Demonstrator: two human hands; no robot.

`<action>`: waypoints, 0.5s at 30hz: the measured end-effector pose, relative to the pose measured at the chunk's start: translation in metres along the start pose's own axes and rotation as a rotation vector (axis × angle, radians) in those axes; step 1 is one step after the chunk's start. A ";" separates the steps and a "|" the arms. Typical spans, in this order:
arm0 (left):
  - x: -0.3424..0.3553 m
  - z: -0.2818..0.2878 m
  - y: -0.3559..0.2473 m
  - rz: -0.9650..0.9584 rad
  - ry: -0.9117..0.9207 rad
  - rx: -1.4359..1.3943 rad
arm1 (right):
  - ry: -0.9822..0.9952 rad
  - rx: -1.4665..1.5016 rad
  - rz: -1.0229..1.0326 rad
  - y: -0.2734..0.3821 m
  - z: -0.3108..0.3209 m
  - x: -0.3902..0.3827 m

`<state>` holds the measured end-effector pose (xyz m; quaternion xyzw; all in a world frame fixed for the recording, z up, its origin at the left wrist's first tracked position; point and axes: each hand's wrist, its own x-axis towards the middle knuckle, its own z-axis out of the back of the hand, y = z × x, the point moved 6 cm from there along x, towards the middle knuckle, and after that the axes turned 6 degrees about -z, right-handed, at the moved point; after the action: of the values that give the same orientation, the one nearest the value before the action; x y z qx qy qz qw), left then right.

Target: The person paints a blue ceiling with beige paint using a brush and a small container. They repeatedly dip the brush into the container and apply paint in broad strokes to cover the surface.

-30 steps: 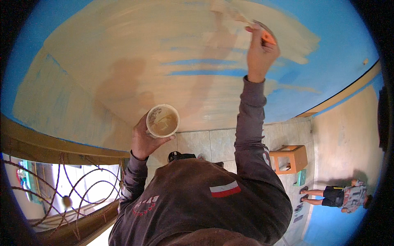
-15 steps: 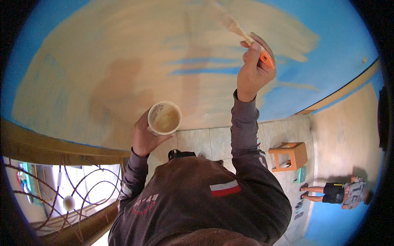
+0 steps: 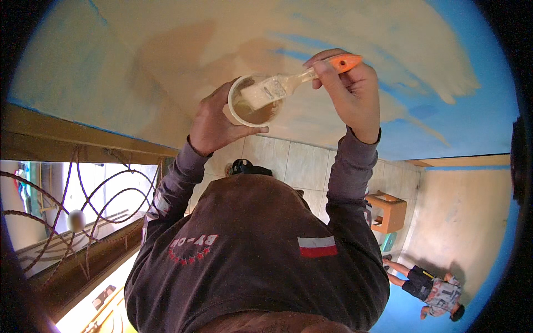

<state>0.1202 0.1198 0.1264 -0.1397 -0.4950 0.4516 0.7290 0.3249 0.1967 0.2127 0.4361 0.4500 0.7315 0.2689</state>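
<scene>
My left hand (image 3: 214,121) is wrapped round a round tub of cream paint (image 3: 258,116), its open top facing me. In my right hand (image 3: 351,91) is a paintbrush (image 3: 300,79) with an orange-tipped handle, pinched between thumb and fingers. The brush's paint-coated bristles lie over the tub's mouth, partly inside it; whether they touch the paint I cannot tell. Ahead of both hands is the wall (image 3: 183,33), largely coated in cream, with streaks of blue showing at the middle and right.
An orange-brown wooden stool (image 3: 388,212) stands on the tiled floor (image 3: 272,155) at right, beside a small green stool (image 3: 388,241). Farther right another person (image 3: 433,288) is near the other wall. On the left is a window with a twisted metal grille (image 3: 83,205).
My right hand has brought the brush down from the wall to the tub. My left hand has raised the tub and shifted it rightward.
</scene>
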 end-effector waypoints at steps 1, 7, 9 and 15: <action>-0.001 -0.001 0.001 -0.002 0.008 0.004 | 0.054 -0.086 -0.015 -0.003 -0.004 0.001; -0.004 -0.004 0.001 -0.032 0.067 0.016 | 0.340 -0.437 0.033 -0.003 -0.039 0.008; -0.005 -0.005 0.002 -0.037 0.077 0.016 | 0.365 -0.539 0.143 -0.004 -0.050 0.008; -0.006 -0.006 0.002 -0.053 0.092 -0.010 | 0.405 -0.591 0.148 -0.021 -0.065 0.007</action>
<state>0.1239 0.1174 0.1189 -0.1509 -0.4670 0.4227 0.7619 0.2647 0.1840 0.1828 0.2172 0.2306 0.9189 0.2352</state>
